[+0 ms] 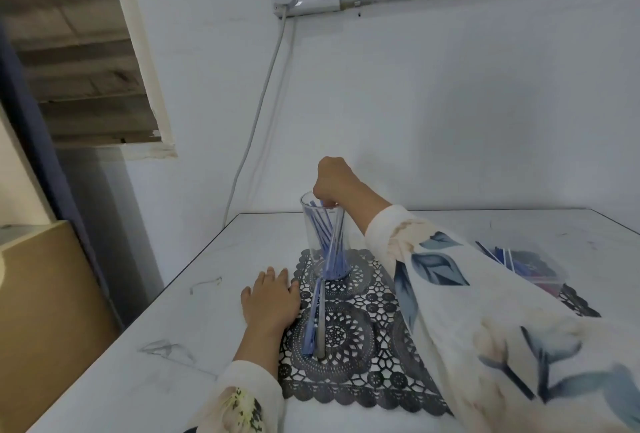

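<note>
my right hand [332, 183] curls over the rim of the tall clear glass tumbler [309, 225], which stands upright on the black lace mat [349, 339] — fingertips dip among thin blue and white sticks [333, 249], but the grip itself is hidden, so i can't tell. my left hand [272, 301] lies flat, fingers spread, at the mat's edge. my floral sleeve [467, 294] half-covers a clear plastic box [530, 266].
</note>
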A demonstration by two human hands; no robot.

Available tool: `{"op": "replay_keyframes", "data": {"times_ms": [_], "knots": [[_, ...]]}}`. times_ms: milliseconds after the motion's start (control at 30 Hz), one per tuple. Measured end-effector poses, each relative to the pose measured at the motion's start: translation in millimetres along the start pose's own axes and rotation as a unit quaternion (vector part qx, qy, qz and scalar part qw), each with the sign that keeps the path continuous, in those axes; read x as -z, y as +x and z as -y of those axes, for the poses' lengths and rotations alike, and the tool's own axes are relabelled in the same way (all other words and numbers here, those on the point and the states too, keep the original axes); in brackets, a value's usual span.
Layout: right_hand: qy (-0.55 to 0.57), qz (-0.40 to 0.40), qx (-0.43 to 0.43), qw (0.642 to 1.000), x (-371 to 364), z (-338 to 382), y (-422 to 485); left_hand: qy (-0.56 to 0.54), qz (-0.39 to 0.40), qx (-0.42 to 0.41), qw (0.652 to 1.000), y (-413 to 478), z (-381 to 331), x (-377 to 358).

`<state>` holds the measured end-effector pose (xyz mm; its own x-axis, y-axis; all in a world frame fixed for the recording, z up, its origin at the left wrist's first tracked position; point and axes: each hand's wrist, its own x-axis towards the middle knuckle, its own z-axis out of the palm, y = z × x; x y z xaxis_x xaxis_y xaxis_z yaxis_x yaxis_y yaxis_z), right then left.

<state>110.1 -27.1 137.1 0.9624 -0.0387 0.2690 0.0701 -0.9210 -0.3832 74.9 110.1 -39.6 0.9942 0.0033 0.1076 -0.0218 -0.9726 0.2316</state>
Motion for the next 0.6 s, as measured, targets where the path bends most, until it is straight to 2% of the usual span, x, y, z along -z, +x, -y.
{"op": "replay_keyframes", "data": {"times_ms": [100, 467, 533, 600], "knots": [[-0.031, 0.011, -0.004, 0.999, -4, 3, 0, -0.004, -0.003, 0.001, 1.000, -1, -2, 1], [0.026, -0.027, -0.012, 0.999, -11, 5, 4, -0.020, -0.008, 0.006, 1.000, -3, -3, 5], [0.061, -0.053, -0.011, 0.997, -3, 7, 2, -0.051, -0.022, 0.013, 0.998, -3, -4, 8], [0.101, -0.097, 0.007, 0.990, 5, 6, 0, -0.145, -0.062, 0.041, 0.987, -2, -4, 16]]}}
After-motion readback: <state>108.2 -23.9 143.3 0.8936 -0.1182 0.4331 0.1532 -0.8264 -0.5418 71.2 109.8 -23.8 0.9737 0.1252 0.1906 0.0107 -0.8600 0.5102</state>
